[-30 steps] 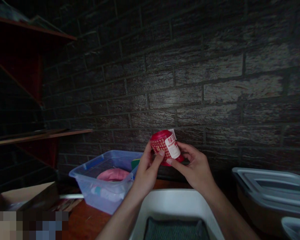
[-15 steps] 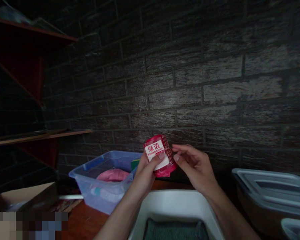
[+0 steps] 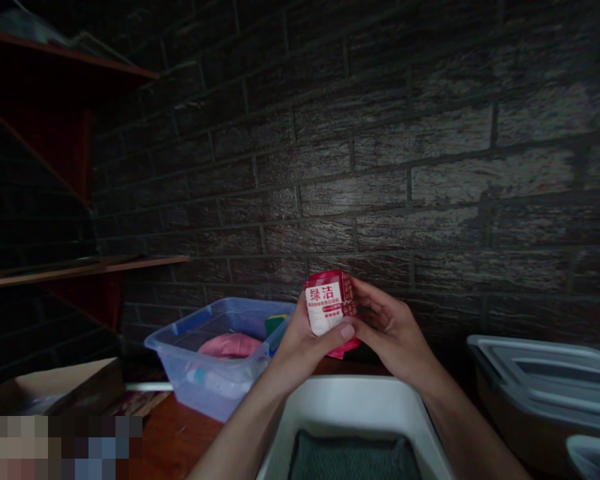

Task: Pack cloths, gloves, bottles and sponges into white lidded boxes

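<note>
A red roll of garbage bags [image 3: 325,310], with a white label bearing red Chinese characters, is held up in front of the dark wall. My left hand [image 3: 307,337] is closed round its left side, the thumb lying across the lower front. On the right side, my right hand [image 3: 393,327] grips the roll with curled fingers, its thumb close to the left thumb. A loose red flap hangs from the bottom. Below the hands stands a white bin [image 3: 353,393] with folded dark green cloth [image 3: 353,457] in it.
A clear blue plastic tub [image 3: 200,383] with a pink item [image 3: 230,345] inside stands on the reddish table [image 3: 173,440]. An open cardboard box [image 3: 80,383] sits at left, under wall shelves [image 3: 130,263]. At right is a box with a grey lid [image 3: 555,380].
My right hand has moved in from beside the roll and now grips its right side. The roll has turned slightly more upright, and my left thumb has slid lower on it.
</note>
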A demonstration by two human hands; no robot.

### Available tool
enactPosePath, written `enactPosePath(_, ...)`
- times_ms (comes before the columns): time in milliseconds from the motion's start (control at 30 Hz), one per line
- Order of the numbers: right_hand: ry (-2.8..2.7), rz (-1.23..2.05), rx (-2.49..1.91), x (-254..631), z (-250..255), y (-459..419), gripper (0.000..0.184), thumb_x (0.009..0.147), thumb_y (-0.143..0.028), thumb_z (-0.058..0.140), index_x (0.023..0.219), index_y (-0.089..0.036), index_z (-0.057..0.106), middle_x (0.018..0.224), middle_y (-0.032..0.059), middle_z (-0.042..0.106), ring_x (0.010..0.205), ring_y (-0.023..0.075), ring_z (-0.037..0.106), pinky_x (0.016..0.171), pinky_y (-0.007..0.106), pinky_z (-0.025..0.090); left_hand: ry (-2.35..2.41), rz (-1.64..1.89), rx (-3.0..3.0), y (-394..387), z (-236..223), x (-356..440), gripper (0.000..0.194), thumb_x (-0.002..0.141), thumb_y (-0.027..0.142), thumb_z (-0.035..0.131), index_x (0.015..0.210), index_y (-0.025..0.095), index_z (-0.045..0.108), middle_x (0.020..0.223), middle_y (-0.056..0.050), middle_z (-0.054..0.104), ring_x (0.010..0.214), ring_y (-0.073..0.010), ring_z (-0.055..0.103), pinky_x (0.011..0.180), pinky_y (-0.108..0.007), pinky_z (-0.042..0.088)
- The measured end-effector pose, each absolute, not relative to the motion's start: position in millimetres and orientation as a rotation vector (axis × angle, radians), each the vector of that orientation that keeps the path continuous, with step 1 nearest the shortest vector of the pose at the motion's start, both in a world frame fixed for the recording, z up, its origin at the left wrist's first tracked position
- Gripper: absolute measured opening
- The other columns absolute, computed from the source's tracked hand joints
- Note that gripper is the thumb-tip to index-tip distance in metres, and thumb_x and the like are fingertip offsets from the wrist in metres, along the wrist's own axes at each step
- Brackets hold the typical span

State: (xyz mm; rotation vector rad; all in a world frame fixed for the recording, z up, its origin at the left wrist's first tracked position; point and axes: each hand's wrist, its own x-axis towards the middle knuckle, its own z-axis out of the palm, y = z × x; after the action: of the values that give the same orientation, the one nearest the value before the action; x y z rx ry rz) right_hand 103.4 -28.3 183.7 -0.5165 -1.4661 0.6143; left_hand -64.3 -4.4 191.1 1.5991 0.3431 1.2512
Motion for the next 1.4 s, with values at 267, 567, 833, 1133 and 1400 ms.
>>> enactPosePath(267, -1.364, 0.786, -0.417, 108, 182, -26, 0.040, 0.092, -0.036, 0.070, 0.131, -0.028, 0.069, 0.130, 0.0053, 0.071, 0.125, 0.0275, 0.063, 0.113, 0.048, 0.045, 0.367, 1.281, 1.621, -8, 194, -62, 0.069, 0.075, 0.027, 0.086, 0.133, 0.022, 0.049, 0.114, -0.008, 0.069, 0.098, -0.0216, 0.067, 0.088, -0.034, 0.054)
enactPosePath(567, -1.378, 0.695, -0.479, 104, 185, -28, 0.051, 0.088, -0.032, 0.077, 0.137, -0.030, 0.064, 0.128, 0.0040, 0.072, 0.113, 0.0232, 0.068, 0.098, 0.038, 0.057, 0.352, 1.223, 1.775, -12, 196, -62, 0.064, 0.074, 0.021, 0.084, 0.127, 0.019, 0.048, 0.105, -0.005, 0.065, 0.090, -0.0179, 0.062, 0.080, -0.029, 0.050)
enactPosePath(833, -1.432, 0.690, -0.466, 110, 185, -29, 0.063, 0.083, -0.025, 0.082, 0.142, -0.029, 0.059, 0.141, 0.0057, 0.064, 0.128, 0.0271, 0.061, 0.110, 0.046, 0.049, 0.315, 1.254, 1.829, -10, 194, -62, 0.070, 0.078, 0.020, 0.080, 0.137, 0.021, 0.043, 0.120, -0.009, 0.062, 0.097, -0.0188, 0.063, 0.083, -0.029, 0.051)
enactPosePath(1133, -1.542, 0.748, -0.345, 105, 184, -30, 0.073, 0.075, -0.012, 0.086, 0.142, -0.029, 0.059, 0.145, 0.0047, 0.061, 0.137, 0.0256, 0.053, 0.123, 0.048, 0.033, 0.268, 1.553, 1.981, -3, 198, -64, 0.073, 0.071, 0.012, 0.083, 0.133, 0.021, 0.047, 0.132, -0.010, 0.057, 0.120, -0.0257, 0.058, 0.103, -0.037, 0.047)
enactPosePath(1400, -1.643, 0.511, -0.512, 105, 182, -34, 0.092, 0.065, -0.014, 0.092, 0.146, -0.035, 0.053, 0.150, 0.0040, 0.055, 0.139, 0.0282, 0.050, 0.121, 0.046, 0.035, 0.322, 1.717, 2.227, 1, 194, -66, 0.066, 0.070, -0.003, 0.069, 0.129, 0.023, 0.055, 0.143, -0.011, 0.053, 0.136, -0.0295, 0.049, 0.115, -0.046, 0.037)
